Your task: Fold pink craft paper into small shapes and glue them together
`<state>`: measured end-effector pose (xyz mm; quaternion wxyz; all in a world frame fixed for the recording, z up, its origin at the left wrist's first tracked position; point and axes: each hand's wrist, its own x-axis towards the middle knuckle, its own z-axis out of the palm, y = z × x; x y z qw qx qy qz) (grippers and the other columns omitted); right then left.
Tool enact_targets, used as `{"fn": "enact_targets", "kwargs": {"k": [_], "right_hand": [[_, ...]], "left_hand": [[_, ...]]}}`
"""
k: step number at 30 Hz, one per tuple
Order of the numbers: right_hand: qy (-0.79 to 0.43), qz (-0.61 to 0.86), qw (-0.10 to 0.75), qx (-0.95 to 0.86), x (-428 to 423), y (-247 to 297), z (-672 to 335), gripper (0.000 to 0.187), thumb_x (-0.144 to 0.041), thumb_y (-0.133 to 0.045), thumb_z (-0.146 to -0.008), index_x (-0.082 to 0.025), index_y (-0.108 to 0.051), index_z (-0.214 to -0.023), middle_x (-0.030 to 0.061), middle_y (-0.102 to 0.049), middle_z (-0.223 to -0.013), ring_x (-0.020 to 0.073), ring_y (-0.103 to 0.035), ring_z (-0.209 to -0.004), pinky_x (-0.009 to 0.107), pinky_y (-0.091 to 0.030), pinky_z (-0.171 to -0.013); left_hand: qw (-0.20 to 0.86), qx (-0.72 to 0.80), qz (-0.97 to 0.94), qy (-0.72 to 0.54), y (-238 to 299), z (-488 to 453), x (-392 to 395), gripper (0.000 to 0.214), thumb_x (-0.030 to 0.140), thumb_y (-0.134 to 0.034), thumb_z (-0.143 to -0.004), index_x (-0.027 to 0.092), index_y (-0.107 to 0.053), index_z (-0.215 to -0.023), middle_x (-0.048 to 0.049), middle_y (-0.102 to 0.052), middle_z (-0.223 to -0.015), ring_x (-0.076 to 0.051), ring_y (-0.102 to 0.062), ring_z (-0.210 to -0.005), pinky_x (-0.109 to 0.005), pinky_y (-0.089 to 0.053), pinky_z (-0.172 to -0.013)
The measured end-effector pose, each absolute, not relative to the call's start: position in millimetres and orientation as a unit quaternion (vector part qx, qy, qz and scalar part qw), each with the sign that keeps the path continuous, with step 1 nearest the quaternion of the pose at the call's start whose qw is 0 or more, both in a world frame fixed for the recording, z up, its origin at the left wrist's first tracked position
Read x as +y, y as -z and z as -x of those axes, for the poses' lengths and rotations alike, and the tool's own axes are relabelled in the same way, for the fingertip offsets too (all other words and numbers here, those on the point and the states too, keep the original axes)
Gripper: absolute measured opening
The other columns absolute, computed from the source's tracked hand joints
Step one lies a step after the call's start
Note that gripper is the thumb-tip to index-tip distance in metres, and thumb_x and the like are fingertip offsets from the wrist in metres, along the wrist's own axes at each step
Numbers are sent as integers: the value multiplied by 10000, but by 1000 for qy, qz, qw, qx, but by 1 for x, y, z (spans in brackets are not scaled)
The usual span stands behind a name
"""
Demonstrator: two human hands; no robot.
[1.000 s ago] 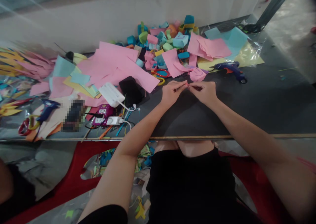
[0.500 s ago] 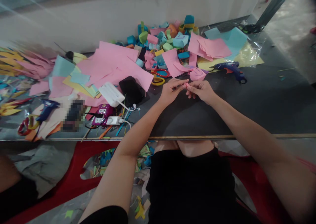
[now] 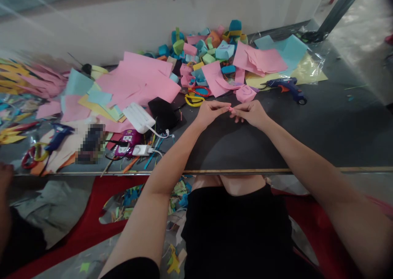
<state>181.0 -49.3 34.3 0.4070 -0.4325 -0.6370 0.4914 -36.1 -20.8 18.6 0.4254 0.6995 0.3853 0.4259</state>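
My left hand [image 3: 210, 113] and right hand [image 3: 254, 114] meet over the dark tabletop [image 3: 337, 135], each with thumb and forefinger pinched on a small pink paper piece [image 3: 230, 109], which sits between my fingertips.

A pale wall [image 3: 260, 8] backs the dark table [image 3: 337, 135]; a red seat [image 3: 87, 225] shows below, and light gleams on the floor [image 3: 364, 29] at right.

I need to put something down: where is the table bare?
The widest bare patch lies right of the right hand, between the rightmost glue gun and the table's front edge; a smaller one sits between the forearms. Pink sheets crowd the left, paper boxes the back.
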Motion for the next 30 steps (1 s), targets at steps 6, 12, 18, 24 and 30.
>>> {"fn": "enact_targets", "kwargs": {"k": [6,12,18,24,30], "right_hand": [[-456,448,413,-649,-52,-37,-182,466,-642,-836,-748,-196,-867,-878,101,-827,-836,135,-675,-548,265,-481,-459],[-376,473,399,-689,-56,-38,-182,345,-559,-810,-804,-223,-871,-851,67,-808,-762,117,-605,-489,296,-511,-520],[-341,496,418,-680,-54,-36,-184,343,-511,-864,-764,-208,-875,-925,43,-758,-666,125,-596,-512,299,-492,-549],[-408,471,446,-643,-52,-39,-183,476,-646,-868,-703,-202,-868,-874,56,-777,-722,116,-594,-526,290,-520,-532],[-427,468,439,-637,-54,-42,-182,474,-656,-869,-704,-208,-861,-856,77,-800,-770,138,-645,-569,291,-536,-513]], "left_hand": [[389,375,-737,-405,-18,40,-16,243,399,-778,-934,259,-837,-1124,-83,-835,-1080,-198,-767,-921,-343,-605,-777],[244,382,-807,-378,-19,38,-17,129,385,-785,-922,307,-850,-1002,-32,-812,-873,-181,-672,-812,-326,-532,-718],[201,404,-793,-410,-18,34,-22,170,395,-743,-955,275,-847,-1015,-41,-790,-855,-167,-626,-770,-303,-495,-681],[282,424,-742,-437,-13,31,-22,178,386,-774,-925,244,-863,-984,-46,-797,-829,-131,-589,-651,-266,-403,-578],[284,418,-733,-454,-15,30,-23,112,335,-809,-889,256,-869,-942,-32,-784,-778,-120,-559,-619,-268,-396,-564]]}}
